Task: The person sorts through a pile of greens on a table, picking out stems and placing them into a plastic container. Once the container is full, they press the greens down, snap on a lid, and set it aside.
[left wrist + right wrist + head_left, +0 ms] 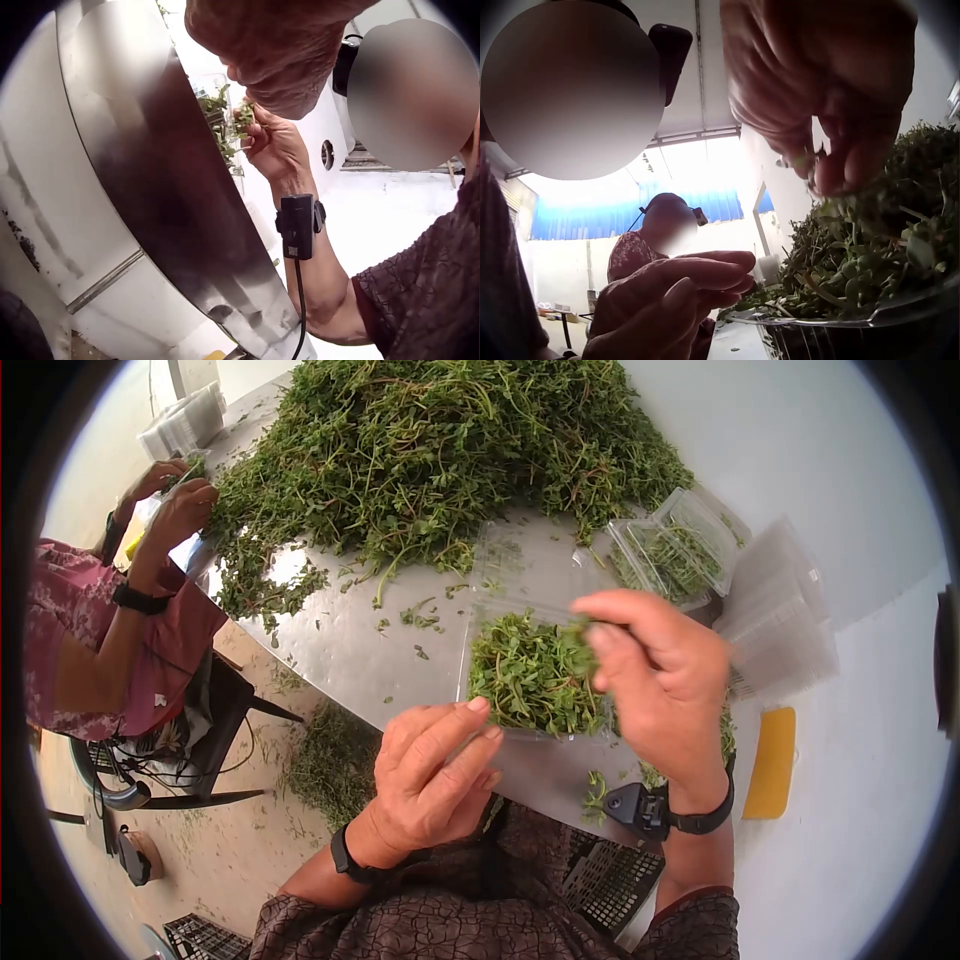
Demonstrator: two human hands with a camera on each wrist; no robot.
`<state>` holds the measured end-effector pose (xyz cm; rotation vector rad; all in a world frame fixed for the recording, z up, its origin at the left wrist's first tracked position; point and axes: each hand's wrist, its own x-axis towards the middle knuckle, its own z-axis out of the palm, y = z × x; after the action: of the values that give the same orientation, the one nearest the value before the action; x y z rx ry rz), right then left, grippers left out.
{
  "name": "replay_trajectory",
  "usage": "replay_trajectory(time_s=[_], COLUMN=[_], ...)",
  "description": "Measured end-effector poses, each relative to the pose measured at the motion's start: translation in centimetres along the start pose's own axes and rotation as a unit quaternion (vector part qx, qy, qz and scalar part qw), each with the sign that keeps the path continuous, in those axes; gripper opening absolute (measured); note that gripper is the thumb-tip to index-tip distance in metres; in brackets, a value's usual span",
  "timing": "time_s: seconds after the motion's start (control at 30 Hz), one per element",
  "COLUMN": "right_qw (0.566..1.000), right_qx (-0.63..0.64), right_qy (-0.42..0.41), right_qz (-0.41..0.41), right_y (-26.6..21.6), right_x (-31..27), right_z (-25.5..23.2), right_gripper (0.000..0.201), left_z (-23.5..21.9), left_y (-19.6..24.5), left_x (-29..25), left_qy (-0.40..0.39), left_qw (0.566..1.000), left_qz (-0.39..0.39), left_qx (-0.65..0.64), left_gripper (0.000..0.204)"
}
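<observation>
A clear plastic box [464,678] filled with small leafy green sprigs [525,670] sits at the table's near edge, its transparent lid [515,565] folded open behind it. Over the box's right side, my right hand [665,685] pinches a small green sprig [804,160] between thumb and fingers; the hand is slightly blurred in the head view. At the box's front left corner is my left hand [430,775], fingers fairly straight and nothing visible in its grasp. The right wrist view has the left hand's fingers [705,271] beside the box rim.
A large heap of greens [440,450] covers the back of the metal table [350,650]. Another filled clear box [675,555] and stacked empty boxes [780,610] stand at right, by the wall. Across the left edge, another person [130,630] handles greens. Loose greens lie on the floor [335,760].
</observation>
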<state>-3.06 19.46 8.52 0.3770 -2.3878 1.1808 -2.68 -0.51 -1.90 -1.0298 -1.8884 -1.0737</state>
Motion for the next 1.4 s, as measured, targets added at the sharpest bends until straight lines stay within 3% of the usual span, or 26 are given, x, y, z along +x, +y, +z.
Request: replay_trajectory(time_s=[0.07, 0.13, 0.37, 0.53, 0.87, 1.07, 1.27, 1.4], right_qw=[0.999, 0.996, 0.997, 0.984, 0.983, 0.968, 0.97, 0.971], right_qx=[0.013, -0.019, -0.037, -0.144, -0.157, -0.202, -0.222, -0.208], right_qy=[-0.044, -0.072, -0.063, -0.081, -0.087, -0.147, -0.097, -0.11], right_qz=[0.026, -0.04, 0.003, -0.068, -0.026, -0.029, -0.033, -0.04], right_y=[0.2, 0.6, 0.9, 1.4, 0.7, 1.4, 1.0, 0.3], right_x=[0.5, 0.8, -0.4, -1.9, -5.5, -6.8, -6.9, -6.4], right_z=[0.5, 0.8, -1.4, -2.3, -3.5, -2.6, -3.9, -3.1], right_gripper=[0.019, 0.023, 0.018, 0.023, 0.027, 0.03, 0.034, 0.038], left_z=[0.1, 0.1, 0.0, 0.0, -0.1, 0.4, -0.5, -0.4], left_y=[-0.2, -0.4, -1.2, -1.2, -1.6, -1.6, -1.3, -0.7], left_x=[0.0, -0.1, -0.5, -0.5, 0.7, 1.0, 1.0, 3.1], left_qy=[-0.014, -0.015, -0.005, -0.019, -0.122, -0.121, -0.082, -0.115], left_qw=[1.0, 1.0, 0.999, 0.999, 0.991, 0.992, 0.995, 0.992], left_qz=[-0.008, -0.013, -0.039, -0.033, -0.019, -0.013, -0.046, 0.003], left_qx=[0.0, 0.001, 0.0, -0.003, 0.048, 0.046, 0.016, 0.045], left_gripper=[0.045, 0.045, 0.046, 0.044, 0.031, 0.036, 0.044, 0.046])
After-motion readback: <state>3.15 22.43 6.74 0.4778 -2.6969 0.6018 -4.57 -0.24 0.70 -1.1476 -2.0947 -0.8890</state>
